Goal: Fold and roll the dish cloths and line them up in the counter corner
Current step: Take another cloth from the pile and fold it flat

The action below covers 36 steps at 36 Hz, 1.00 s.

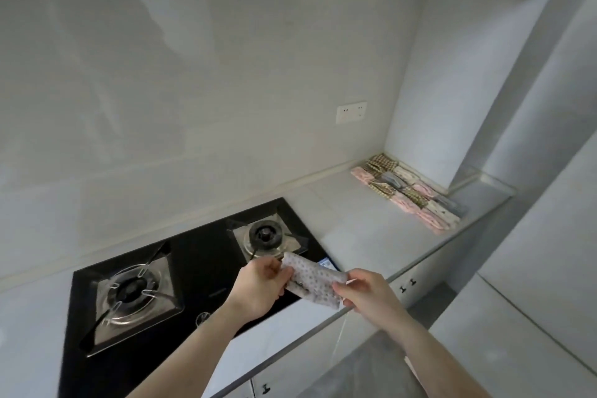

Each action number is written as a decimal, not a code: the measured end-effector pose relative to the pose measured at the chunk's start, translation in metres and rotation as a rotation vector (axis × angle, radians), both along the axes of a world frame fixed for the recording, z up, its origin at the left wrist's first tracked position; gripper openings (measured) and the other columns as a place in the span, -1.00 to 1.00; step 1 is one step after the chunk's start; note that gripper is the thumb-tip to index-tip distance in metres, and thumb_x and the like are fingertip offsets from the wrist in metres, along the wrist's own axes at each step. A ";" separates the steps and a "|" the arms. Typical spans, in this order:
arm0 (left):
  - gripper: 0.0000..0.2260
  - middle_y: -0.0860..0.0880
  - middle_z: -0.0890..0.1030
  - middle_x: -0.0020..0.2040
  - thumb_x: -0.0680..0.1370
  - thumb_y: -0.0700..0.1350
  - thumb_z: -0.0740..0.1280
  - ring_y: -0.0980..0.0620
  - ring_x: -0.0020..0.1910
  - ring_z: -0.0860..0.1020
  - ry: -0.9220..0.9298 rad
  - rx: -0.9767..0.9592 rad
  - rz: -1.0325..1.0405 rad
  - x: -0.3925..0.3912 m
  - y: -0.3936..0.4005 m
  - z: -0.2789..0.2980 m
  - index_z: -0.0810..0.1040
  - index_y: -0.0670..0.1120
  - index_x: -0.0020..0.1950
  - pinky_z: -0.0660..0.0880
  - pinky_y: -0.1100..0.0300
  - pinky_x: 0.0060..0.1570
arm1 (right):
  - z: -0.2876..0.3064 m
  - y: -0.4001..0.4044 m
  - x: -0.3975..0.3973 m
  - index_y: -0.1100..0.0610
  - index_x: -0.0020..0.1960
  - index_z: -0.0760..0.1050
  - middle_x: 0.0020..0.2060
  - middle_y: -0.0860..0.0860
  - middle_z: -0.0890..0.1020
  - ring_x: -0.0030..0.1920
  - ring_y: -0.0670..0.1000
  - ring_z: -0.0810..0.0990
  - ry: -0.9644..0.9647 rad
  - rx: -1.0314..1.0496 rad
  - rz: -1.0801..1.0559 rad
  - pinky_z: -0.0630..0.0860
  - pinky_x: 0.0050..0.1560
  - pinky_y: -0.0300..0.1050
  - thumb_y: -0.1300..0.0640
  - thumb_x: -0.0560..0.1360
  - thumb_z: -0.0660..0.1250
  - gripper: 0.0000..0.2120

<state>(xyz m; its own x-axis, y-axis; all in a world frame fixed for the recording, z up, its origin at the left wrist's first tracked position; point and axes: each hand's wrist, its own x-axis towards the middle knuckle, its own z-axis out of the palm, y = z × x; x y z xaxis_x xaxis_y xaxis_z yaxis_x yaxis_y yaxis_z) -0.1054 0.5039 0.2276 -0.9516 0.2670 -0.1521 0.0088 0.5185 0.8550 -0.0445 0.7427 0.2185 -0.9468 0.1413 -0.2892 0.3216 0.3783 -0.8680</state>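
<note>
A white dish cloth with small dark dots [315, 279] is folded into a narrow strip and held in the air above the counter's front edge. My left hand [261, 284] grips its left end and my right hand [361, 291] pinches its right end. Far off in the counter corner lie several rolled cloths [410, 191], pink, checked and pale patterned, packed side by side in rows against the side wall.
A black gas hob [206, 268] with two burners sits on the pale counter [349, 216] just behind and left of my hands. A wall socket [351, 112] is on the backsplash. Cabinet doors with dark handles run below the counter edge.
</note>
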 end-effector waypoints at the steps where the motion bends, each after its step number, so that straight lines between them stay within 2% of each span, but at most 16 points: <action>1: -0.79 -0.05 0.66 -0.32 0.60 0.03 0.39 0.07 -0.36 0.59 -0.005 -0.012 0.004 -0.006 0.012 0.000 0.60 -0.10 -0.09 0.61 0.00 -0.12 | -0.001 0.011 -0.006 0.08 -0.13 0.63 -0.34 -0.03 0.69 -0.28 -0.10 0.68 0.004 0.006 -0.007 0.47 -0.22 -0.17 0.00 0.47 0.50 -0.85; 6: -0.80 -0.05 0.70 -0.27 0.58 0.02 0.42 0.10 -0.38 0.58 -0.063 -0.042 0.019 -0.046 0.064 0.001 0.62 -0.11 -0.08 0.59 0.12 -0.17 | -0.009 0.058 -0.037 0.11 -0.11 0.63 -0.29 0.02 0.72 -0.23 -0.04 0.71 -0.012 0.015 -0.056 0.51 -0.18 -0.15 0.01 0.48 0.49 -0.83; 9: -0.84 0.00 0.71 -0.22 0.59 0.06 0.39 0.13 -0.35 0.60 -0.091 -0.066 -0.023 -0.075 0.088 0.000 0.62 -0.03 -0.01 0.53 0.27 -0.27 | -0.019 0.079 -0.060 0.08 -0.14 0.63 -0.32 0.01 0.71 -0.26 -0.07 0.70 -0.035 0.019 -0.111 0.51 -0.16 -0.11 0.01 0.48 0.46 -0.86; 11: -0.85 0.04 0.71 -0.20 0.59 0.08 0.38 0.16 -0.34 0.62 -0.099 -0.087 -0.053 -0.095 0.103 -0.003 0.62 0.02 0.01 0.49 0.33 -0.31 | -0.027 0.090 -0.076 0.09 -0.14 0.62 -0.33 0.01 0.71 -0.28 -0.09 0.68 -0.052 -0.003 -0.165 0.51 -0.21 -0.14 0.01 0.50 0.44 -0.85; 15: -0.84 0.03 0.70 -0.24 0.55 0.02 0.43 0.09 -0.37 0.61 -0.172 -0.100 -0.060 -0.139 0.128 -0.015 0.64 -0.06 0.00 0.44 0.30 -0.40 | -0.041 0.115 -0.109 0.19 -0.06 0.60 -0.35 0.04 0.69 -0.42 -0.09 0.61 -0.134 -0.169 -0.326 0.43 -0.37 -0.22 0.09 0.50 0.48 -0.83; 17: -0.85 0.03 0.70 -0.25 0.53 0.00 0.44 0.08 -0.37 0.62 -0.209 -0.121 -0.073 -0.160 0.136 -0.021 0.63 -0.06 -0.01 0.44 0.26 -0.36 | -0.047 0.130 -0.124 0.23 -0.04 0.60 -0.38 0.06 0.66 -0.46 -0.06 0.55 -0.196 -0.287 -0.429 0.37 -0.40 -0.23 0.14 0.47 0.52 -0.82; 19: -0.86 0.04 0.72 -0.21 0.52 0.01 0.43 0.09 -0.35 0.66 -0.210 -0.159 -0.101 -0.181 0.145 -0.026 0.62 -0.02 0.00 0.50 0.22 -0.31 | -0.054 0.142 -0.135 0.19 0.00 0.60 -0.32 0.07 0.69 -0.38 -0.03 0.59 -0.218 -0.320 -0.492 0.43 -0.37 -0.20 0.13 0.49 0.51 -0.83; 22: -0.86 0.04 0.73 -0.16 0.51 0.03 0.42 0.10 -0.26 0.70 -0.222 -0.202 -0.128 -0.210 0.156 -0.032 0.61 0.03 0.02 0.64 0.15 -0.14 | -0.062 0.157 -0.153 0.11 0.01 0.57 -0.12 0.11 0.70 -0.13 0.03 0.66 -0.198 -0.319 -0.586 0.56 -0.17 -0.12 0.09 0.55 0.43 -0.89; 24: -0.87 0.04 0.73 -0.16 0.51 0.03 0.41 0.10 -0.22 0.70 -0.234 -0.236 -0.148 -0.225 0.159 -0.036 0.61 0.05 0.01 0.64 0.13 -0.07 | -0.071 0.167 -0.166 0.11 -0.02 0.57 -0.09 0.10 0.70 -0.06 0.04 0.67 -0.207 -0.343 -0.631 0.58 -0.04 -0.06 0.09 0.57 0.40 -0.91; 26: -0.88 0.03 0.73 -0.15 0.51 0.00 0.41 0.09 -0.21 0.71 -0.234 -0.248 -0.149 -0.238 0.164 -0.039 0.62 0.03 0.01 0.65 0.11 -0.05 | -0.081 0.177 -0.181 0.13 -0.05 0.58 -0.10 0.09 0.71 -0.04 0.05 0.67 -0.225 -0.362 -0.665 0.58 -0.01 -0.04 0.09 0.57 0.40 -0.90; 29: -0.90 -0.02 0.72 -0.12 0.52 -0.08 0.41 0.05 -0.24 0.69 -0.217 -0.251 -0.096 -0.255 0.171 -0.040 0.66 -0.04 0.01 0.62 0.20 -0.18 | -0.094 0.194 -0.211 0.15 -0.05 0.59 -0.11 0.11 0.71 -0.08 0.02 0.67 -0.262 -0.355 -0.679 0.60 -0.06 -0.07 0.08 0.56 0.40 -0.87; 31: -0.92 -0.02 0.72 -0.11 0.54 -0.09 0.39 0.07 -0.22 0.68 -0.214 -0.276 -0.096 -0.268 0.173 -0.042 0.65 -0.02 0.01 0.60 0.21 -0.14 | -0.105 0.208 -0.231 0.19 -0.06 0.59 -0.12 0.15 0.71 -0.17 0.01 0.63 -0.301 -0.338 -0.655 0.55 -0.17 -0.12 0.10 0.58 0.38 -0.85; 33: -0.93 0.02 0.72 -0.08 0.57 -0.10 0.34 0.11 -0.18 0.70 -0.220 -0.320 -0.117 -0.279 0.173 -0.047 0.62 0.04 -0.01 0.61 0.19 -0.03 | -0.118 0.224 -0.251 0.22 -0.07 0.60 -0.22 0.15 0.66 -0.25 0.02 0.56 -0.330 -0.307 -0.616 0.48 -0.26 -0.15 0.13 0.59 0.35 -0.83; 36: -0.93 0.02 0.73 -0.12 0.58 -0.07 0.35 0.09 -0.20 0.70 -0.240 -0.299 -0.017 -0.291 0.177 -0.050 0.64 0.00 -0.01 0.61 0.21 -0.12 | -0.140 0.250 -0.280 0.25 -0.16 0.59 -0.34 0.12 0.59 -0.34 0.01 0.51 -0.359 -0.277 -0.595 0.42 -0.35 -0.16 0.17 0.58 0.35 -0.81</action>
